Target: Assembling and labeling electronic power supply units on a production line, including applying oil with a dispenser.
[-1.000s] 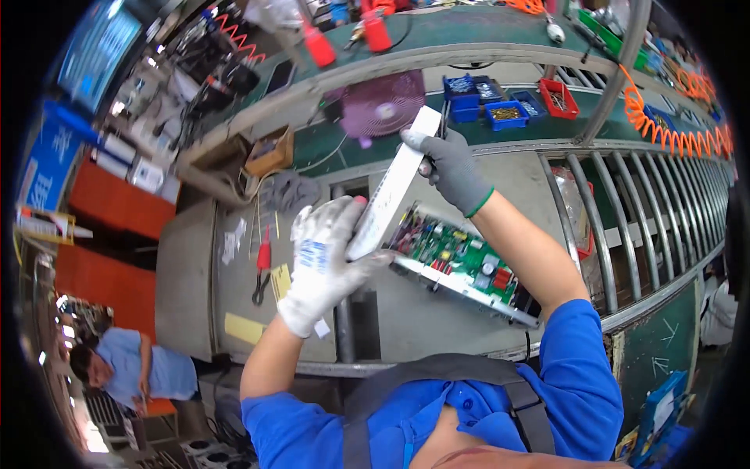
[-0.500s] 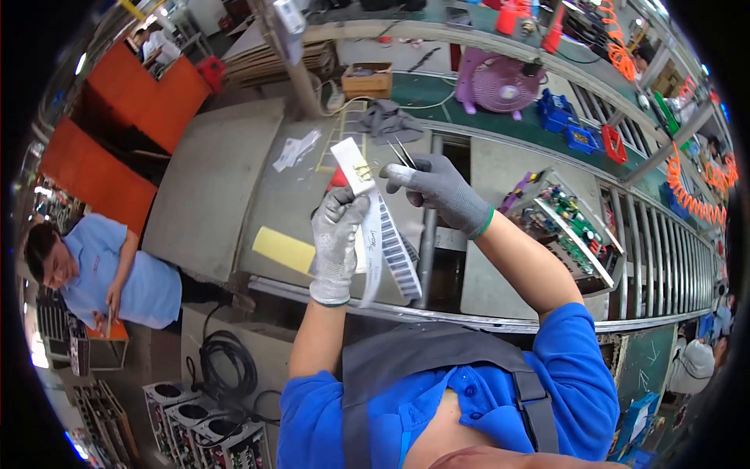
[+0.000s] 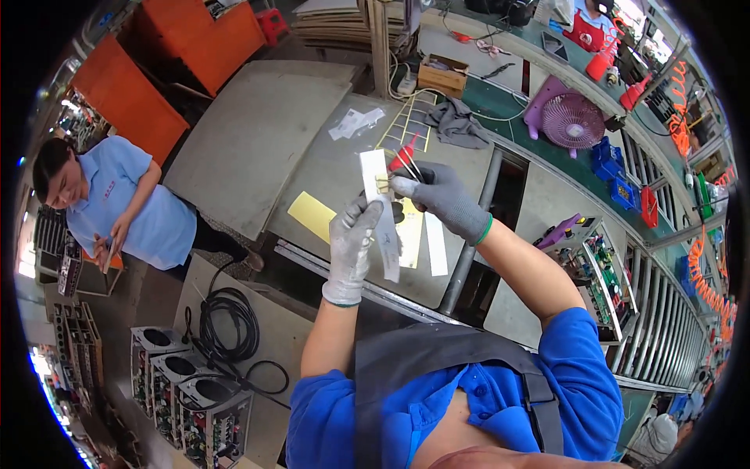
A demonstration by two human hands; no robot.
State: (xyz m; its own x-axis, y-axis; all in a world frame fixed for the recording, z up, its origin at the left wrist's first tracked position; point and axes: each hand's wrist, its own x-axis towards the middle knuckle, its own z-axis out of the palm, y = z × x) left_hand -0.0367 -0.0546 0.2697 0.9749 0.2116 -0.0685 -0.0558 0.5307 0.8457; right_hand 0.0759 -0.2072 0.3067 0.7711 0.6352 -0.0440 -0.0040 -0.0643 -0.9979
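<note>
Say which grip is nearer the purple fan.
Right. The right grip is below and left of the purple fan in the picture; the left grip lies farther off in the same direction.

Two orange units (image 3: 129, 117) stand far left, one grey tabletop (image 3: 262, 129) left, one green-surfaced bench (image 3: 486, 92) far right, one metal roller conveyor (image 3: 673, 344) right.

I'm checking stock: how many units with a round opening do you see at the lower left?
3, in a row: the upper unit, the middle unit to its lower right, and the lower unit furthest right. Others may be hidden behind them.
</note>
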